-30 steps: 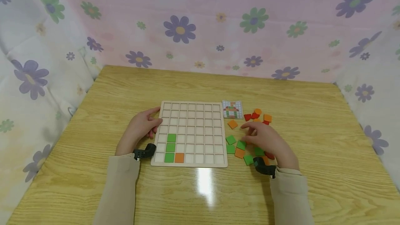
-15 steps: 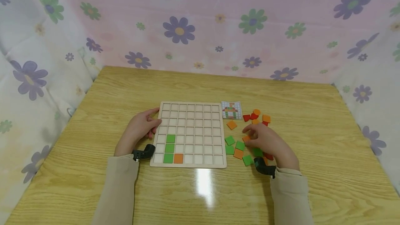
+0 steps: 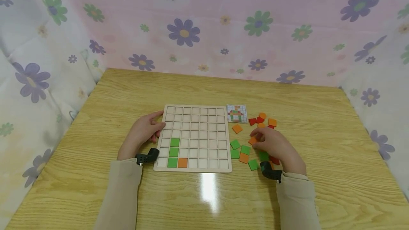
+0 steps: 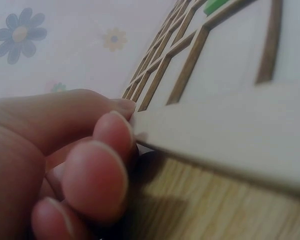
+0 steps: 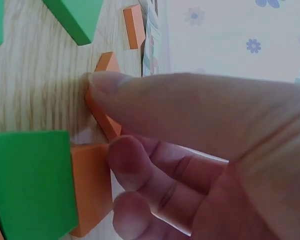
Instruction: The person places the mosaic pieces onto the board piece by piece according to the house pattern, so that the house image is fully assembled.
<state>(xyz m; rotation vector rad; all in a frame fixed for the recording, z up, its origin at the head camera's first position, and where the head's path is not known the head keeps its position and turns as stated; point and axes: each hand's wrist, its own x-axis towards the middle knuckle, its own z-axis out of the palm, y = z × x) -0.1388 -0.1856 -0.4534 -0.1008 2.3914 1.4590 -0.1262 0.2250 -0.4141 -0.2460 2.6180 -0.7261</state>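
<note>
My left hand point(image 3: 143, 130) holds the left edge of the wooden grid board point(image 3: 192, 169), thumb at the rim and index finger reaching along the side. In the left wrist view, the thumb tip meets the board's edge above curled fingers. Three green tiles point(image 3: 174, 152) stand in a column at the board's lower left, beside one orange tile in the bottom row. Right of the board, my right hand point(image 3: 273, 144) pinches an orange square tile point(image 5: 109, 114). Its thumb covers part of that tile in the right wrist view; the index fingertip is hidden.
Loose green tiles point(image 3: 235, 154), orange tiles and red pieces point(image 3: 252, 121) lie around my right hand, some partly under it. A small pattern card point(image 3: 237, 120) lies at the board's upper right corner. A flowered cloth point(image 3: 204, 24) encloses the table's back and sides.
My right hand has drawn slightly to the right, and an orange tile now shows at its fingertips. My left hand stays at the board's edge. The head view has shifted a little.
</note>
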